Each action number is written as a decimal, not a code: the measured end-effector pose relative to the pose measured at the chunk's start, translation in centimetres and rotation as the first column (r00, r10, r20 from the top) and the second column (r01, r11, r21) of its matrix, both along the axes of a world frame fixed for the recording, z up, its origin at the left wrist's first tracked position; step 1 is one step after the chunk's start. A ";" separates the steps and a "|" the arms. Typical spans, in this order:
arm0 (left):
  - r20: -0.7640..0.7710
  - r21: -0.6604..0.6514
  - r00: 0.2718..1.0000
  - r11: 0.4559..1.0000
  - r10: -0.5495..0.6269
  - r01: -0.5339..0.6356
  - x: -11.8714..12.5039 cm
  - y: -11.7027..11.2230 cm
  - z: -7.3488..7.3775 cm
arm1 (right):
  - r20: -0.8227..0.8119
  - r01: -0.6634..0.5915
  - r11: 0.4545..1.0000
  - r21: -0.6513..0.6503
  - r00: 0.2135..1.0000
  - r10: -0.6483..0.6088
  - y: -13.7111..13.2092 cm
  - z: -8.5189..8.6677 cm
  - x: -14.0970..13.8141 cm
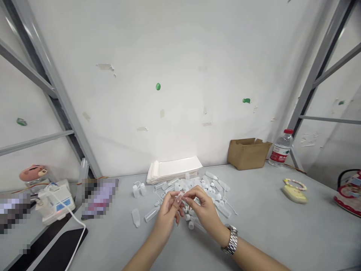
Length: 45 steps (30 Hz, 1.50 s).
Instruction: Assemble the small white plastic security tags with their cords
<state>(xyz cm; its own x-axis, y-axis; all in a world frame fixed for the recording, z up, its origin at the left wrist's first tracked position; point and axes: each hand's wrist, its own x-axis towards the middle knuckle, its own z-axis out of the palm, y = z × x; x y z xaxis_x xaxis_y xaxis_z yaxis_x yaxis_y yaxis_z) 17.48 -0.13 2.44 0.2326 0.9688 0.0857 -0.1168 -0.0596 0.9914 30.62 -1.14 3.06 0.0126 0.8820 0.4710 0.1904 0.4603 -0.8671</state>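
Observation:
My left hand [168, 210] and my right hand [203, 208] meet at the middle of the grey table. Both are closed in a pinch on a small translucent plastic piece [181, 194], mostly covered by the fingertips. Behind and around them spreads a loose pile of white and clear plastic parts [217, 185], with tubes, caps and thin looped straps. To the left of my left hand lie a clear tube [151, 215] and a flat translucent piece [135, 218]. A pair of small white bottles [136, 191] stands farther back. A metal watch [231, 241] is on my right wrist.
Against the wall lies a stack of white flat sheets or trays [177, 168]. Right of it are a cardboard box [248, 155], a water bottle [280, 149], a beaded bracelet [295, 184] and a yellow item [295, 194]. A white power strip [58, 203] with a cable sits left.

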 end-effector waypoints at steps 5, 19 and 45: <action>-0.009 0.060 0.999 0.997 0.050 -0.050 -0.1 0.1 0.0 | -0.003 0.004 1.000 0.004 1.000 -0.004 0.1 0.0 0.1; -0.640 0.468 0.674 0.883 0.369 -0.040 -0.9 -0.1 -1.5 | 0.384 -0.193 0.965 0.180 0.917 0.112 -0.9 0.1 0.2; 0.015 -0.102 0.991 0.987 0.130 -0.128 -0.2 0.5 -0.6 | 0.709 -0.164 0.739 0.654 0.474 -0.522 0.1 -0.8 0.2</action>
<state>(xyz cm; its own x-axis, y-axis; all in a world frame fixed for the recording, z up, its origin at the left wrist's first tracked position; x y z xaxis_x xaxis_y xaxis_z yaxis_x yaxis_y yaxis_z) 17.24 0.37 1.83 0.1046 0.9945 -0.0103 -0.1357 0.0245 0.9904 30.83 -1.09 2.24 -0.5459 0.4444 0.7103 0.7652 0.6098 0.2065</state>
